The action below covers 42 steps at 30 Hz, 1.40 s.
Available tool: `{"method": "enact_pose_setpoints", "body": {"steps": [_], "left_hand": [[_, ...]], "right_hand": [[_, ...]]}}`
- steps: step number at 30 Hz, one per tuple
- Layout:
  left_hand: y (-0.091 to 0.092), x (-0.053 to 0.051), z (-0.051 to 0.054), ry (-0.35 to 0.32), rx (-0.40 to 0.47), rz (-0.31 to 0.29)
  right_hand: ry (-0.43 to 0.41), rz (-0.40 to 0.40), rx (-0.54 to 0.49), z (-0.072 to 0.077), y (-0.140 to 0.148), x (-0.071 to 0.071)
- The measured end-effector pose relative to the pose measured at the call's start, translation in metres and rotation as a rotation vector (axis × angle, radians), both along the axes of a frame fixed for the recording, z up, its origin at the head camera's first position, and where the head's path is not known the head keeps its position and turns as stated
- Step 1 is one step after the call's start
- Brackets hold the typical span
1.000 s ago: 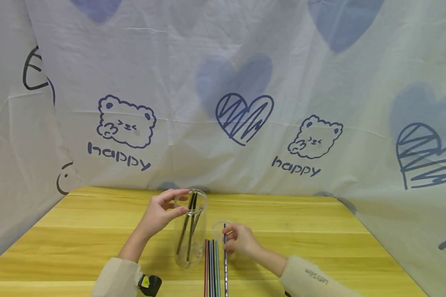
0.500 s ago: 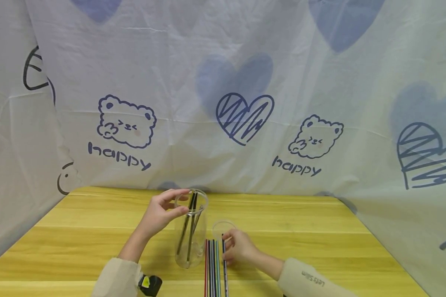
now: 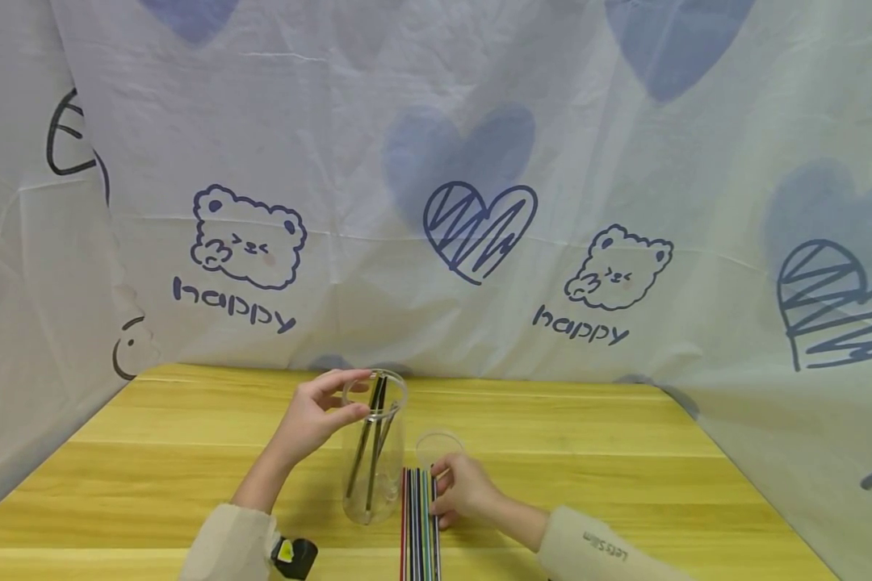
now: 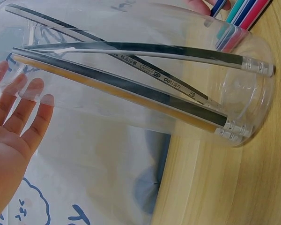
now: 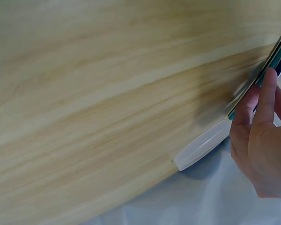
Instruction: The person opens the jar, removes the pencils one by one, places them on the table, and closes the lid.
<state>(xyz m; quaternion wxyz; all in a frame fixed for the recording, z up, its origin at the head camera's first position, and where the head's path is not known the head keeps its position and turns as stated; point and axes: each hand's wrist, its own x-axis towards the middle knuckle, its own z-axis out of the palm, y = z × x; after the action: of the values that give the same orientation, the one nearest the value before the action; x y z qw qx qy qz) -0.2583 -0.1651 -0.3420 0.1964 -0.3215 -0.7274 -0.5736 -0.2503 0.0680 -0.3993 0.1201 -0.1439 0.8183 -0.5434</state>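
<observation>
Lining-up step, I judge; next calls for gentle release.
My left hand [image 3: 318,410] clasps the jar [image 3: 393,456] at its rim; my right hand [image 3: 465,488] pinches a dark pencil [image 3: 434,488] beside the row of pencils [image 3: 414,524], running toward the bench's [image 3: 589,452] near edge (lid [image 5: 203,144] just beyond).

Head view was taken from high on the near side, pointed fwd & down; the desk's [image 3: 189,444] far edge, both far corners and the sheet [image 3: 378,145] beyond were covered, from furthest off. L wrist view was tipped sideways, v. close to the clear container [image 3: 392,476], w/ far edge upended. R wrist view was tilted, aimed across desktop, far edge slanting at btm. Container was shared by head + L, row of sticks [image 3: 416,537] by all 3.
</observation>
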Motion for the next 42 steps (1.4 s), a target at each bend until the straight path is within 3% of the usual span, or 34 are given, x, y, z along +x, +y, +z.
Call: {"method": "enact_pose_setpoints", "body": {"steps": [11, 28, 34, 42], "left_hand": [[0.001, 0.0, 0.001, -0.004, -0.001, 0.005], [0.0, -0.001, -0.001, -0.017, -0.006, 0.003], [0.0, -0.001, -0.001, -0.013, -0.011, 0.008], [0.0, 0.0, 0.0, -0.011, -0.012, 0.008]], "right_hand": [[0.021, 0.022, 0.032, -0.001, 0.0, 0.003], [0.021, -0.011, 0.018, 0.0, 0.003, 0.002], [0.074, -0.02, 0.004, 0.011, 0.005, -0.003], [0.096, -0.039, -0.109, 0.035, -0.001, -0.005]]}}
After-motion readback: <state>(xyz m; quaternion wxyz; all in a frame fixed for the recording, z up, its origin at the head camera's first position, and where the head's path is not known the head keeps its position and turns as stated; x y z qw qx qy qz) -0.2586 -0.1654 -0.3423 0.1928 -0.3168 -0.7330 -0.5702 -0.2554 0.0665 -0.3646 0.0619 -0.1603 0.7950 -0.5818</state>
